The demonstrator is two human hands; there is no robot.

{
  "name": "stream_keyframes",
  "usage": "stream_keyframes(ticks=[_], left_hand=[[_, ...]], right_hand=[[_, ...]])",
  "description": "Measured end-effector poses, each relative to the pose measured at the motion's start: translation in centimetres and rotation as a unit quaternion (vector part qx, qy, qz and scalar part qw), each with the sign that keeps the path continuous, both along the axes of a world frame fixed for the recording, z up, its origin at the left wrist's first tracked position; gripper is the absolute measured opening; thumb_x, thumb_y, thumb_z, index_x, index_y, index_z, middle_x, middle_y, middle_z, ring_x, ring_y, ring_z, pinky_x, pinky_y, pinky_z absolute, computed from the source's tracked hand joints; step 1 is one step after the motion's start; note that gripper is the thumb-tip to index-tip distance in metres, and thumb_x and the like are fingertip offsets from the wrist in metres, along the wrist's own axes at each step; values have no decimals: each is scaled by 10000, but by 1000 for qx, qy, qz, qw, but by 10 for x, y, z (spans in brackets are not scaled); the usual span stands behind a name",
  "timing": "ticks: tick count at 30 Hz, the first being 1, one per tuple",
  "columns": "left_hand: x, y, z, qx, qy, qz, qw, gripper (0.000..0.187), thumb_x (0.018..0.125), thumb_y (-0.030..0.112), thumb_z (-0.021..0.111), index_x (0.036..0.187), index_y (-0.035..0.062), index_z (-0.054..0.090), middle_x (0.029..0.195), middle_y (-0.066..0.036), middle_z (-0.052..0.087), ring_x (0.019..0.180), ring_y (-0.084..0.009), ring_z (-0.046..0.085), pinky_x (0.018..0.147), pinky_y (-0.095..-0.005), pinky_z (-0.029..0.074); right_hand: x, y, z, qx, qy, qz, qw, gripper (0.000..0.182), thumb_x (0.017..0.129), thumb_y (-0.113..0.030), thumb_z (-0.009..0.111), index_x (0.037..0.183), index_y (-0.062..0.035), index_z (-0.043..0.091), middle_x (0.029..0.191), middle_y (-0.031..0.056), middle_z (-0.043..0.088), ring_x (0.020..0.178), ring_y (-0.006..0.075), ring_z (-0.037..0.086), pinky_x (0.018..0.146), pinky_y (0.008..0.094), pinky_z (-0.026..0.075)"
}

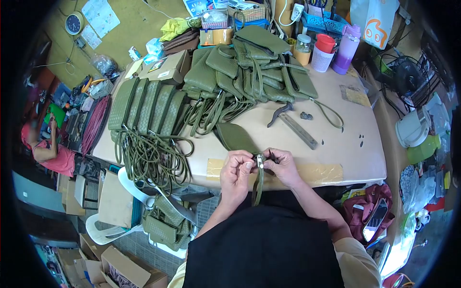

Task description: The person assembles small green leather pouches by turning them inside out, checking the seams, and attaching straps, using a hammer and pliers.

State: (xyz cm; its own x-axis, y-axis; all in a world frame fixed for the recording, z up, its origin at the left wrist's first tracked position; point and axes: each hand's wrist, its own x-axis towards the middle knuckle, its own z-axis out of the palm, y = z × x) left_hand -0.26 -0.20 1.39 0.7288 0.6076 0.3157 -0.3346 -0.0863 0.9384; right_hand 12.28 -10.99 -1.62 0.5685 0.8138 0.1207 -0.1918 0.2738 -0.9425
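At the table's front edge, my left hand (235, 175) pinches a narrow olive-green strap (258, 187) beside a small silver metal clasp (260, 161). My right hand (286, 169) closes on the strap from the other side of the clasp, with a dark end poking up by its fingertips. The strap hangs down toward my black apron (259, 240). Just beyond my fingers lies an olive-green pouch (236, 137); whether the strap is joined to it is hard to see. A hammer (295, 126) rests on the table past my right hand.
A big heap of green pouches (225, 72) fills the back of the table (345, 144). Woven-pattern pouches (149, 108) with long straps stand at the left. Small dark pieces (306, 115) lie near the hammer. Another person (53, 153) sits far left.
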Motion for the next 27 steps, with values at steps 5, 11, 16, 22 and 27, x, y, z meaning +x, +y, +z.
stream_keyframes(ticks=[5, 11, 16, 22, 27], left_hand=[[-13, 23, 34, 313, 200, 81, 925, 267, 808, 101, 703, 1051, 32, 615, 935, -105, 558, 721, -214, 594, 620, -316, 489], [-3, 24, 44, 435, 156, 69, 884, 233, 733, 142, 769, 921, 20, 703, 747, -93, 550, 685, -254, 563, 601, -350, 453], [-3, 19, 57, 299, 132, 12, 945, 233, 750, 137, 773, 928, 5, 701, 747, -75, 565, 675, -198, 550, 598, -313, 448], [1, 16, 54, 282, 148, 44, 947, 264, 777, 153, 770, 996, 22, 702, 782, -35, 542, 639, -130, 485, 547, -264, 389], [13, 3, 53, 286, 46, 94, 953, 337, 717, 150, 808, 1040, 97, 725, 871, -27, 620, 719, -133, 525, 625, -267, 419]], right_hand=[[-1, 1, -26, 5, 107, -24, 994, 97, 843, -31, 686, 938, -26, 667, 893, -15, 594, 768, 41, 522, 698, 205, 446], [-2, -4, 46, 10, -278, -109, 954, 36, 830, -25, 697, 842, -4, 671, 932, 27, 614, 795, 101, 570, 700, 229, 454], [7, 5, 66, 10, 161, -52, 986, 282, 895, -327, 675, 785, -69, 658, 754, 26, 629, 640, 88, 584, 524, 221, 441], [9, 10, 55, -30, 335, -87, 938, 301, 856, -370, 717, 795, -98, 603, 723, -2, 606, 595, 77, 543, 509, 231, 429], [5, 11, 73, 6, 278, -107, 955, 308, 866, -371, 705, 775, -100, 592, 699, -12, 579, 580, 73, 513, 513, 231, 424]])
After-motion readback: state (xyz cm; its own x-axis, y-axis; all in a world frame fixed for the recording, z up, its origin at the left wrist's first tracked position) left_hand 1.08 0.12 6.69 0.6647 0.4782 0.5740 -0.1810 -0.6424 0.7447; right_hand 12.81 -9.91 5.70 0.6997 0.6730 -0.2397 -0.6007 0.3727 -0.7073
